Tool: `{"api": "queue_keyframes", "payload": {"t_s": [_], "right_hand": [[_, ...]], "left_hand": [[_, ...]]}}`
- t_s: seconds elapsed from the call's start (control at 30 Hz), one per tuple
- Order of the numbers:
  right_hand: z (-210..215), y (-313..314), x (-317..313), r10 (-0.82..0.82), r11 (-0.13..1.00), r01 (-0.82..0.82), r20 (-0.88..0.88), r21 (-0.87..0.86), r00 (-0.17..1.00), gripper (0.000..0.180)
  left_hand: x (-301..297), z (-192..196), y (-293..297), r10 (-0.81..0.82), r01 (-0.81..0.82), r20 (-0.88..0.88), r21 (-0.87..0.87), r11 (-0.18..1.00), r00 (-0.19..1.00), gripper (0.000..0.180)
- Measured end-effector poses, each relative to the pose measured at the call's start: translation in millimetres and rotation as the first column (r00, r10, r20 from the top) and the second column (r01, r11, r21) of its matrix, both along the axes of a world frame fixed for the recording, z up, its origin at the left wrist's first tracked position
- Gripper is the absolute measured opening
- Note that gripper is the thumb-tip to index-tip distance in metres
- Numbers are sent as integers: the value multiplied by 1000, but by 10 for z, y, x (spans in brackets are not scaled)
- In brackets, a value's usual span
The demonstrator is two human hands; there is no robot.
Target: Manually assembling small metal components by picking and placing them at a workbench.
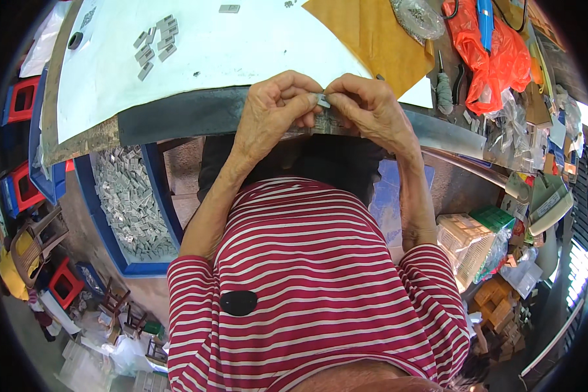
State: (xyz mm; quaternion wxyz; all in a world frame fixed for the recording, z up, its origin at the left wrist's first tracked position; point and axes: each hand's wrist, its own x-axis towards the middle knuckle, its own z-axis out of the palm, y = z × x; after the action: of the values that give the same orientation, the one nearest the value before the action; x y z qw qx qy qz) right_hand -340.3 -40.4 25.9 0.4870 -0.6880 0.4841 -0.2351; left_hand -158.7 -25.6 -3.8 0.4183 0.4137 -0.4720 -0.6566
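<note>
Close to the table's front edge, my left hand (276,110) and my right hand (374,110) meet with fingertips pinched together. Between them is a small grey metal piece (323,100), mostly covered by the fingers. My left thumb and forefinger grip its left end, and my right fingertips press at its right end. Farther left on the white sheet (248,52) lies a loose group of similar small grey rectangular pieces (146,55). A single piece (228,8) rests apart from them near the far edge.
A blue tray (147,268) full of grey pieces stands below the table at left. Brown paper (372,39), a clear bag (417,18), a red plastic bag (467,39) and a blue-handled tool (484,23) lie at right. Plastic crates (460,245) stand at lower right.
</note>
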Motion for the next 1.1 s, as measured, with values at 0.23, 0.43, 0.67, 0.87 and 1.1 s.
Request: {"api": "queue_keyframes", "payload": {"t_s": [0.23,0.43,0.67,0.87,1.1], "right_hand": [[-10,-59,-55,-100,917,-17,270,398,958,16],[-29,-93,-53,-151,856,-65,368,513,917,16],[-60,-122,-61,-159,803,-117,399,585,903,16],[-31,-124,-18,-178,794,-96,381,600,907,15],[-32,-130,30,-193,798,-52,336,600,922,13]], "left_hand": [[19,15,-12,-5,6,-43,28,1000,999,16],[34,35,-3,-10,10,11,-16,1000,1000,14],[21,28,-2,-6,7,49,-34,999,999,13],[21,57,-7,-4,5,41,-7,1000,999,11],[20,35,-9,17,-17,21,10,1000,1000,10]]}}
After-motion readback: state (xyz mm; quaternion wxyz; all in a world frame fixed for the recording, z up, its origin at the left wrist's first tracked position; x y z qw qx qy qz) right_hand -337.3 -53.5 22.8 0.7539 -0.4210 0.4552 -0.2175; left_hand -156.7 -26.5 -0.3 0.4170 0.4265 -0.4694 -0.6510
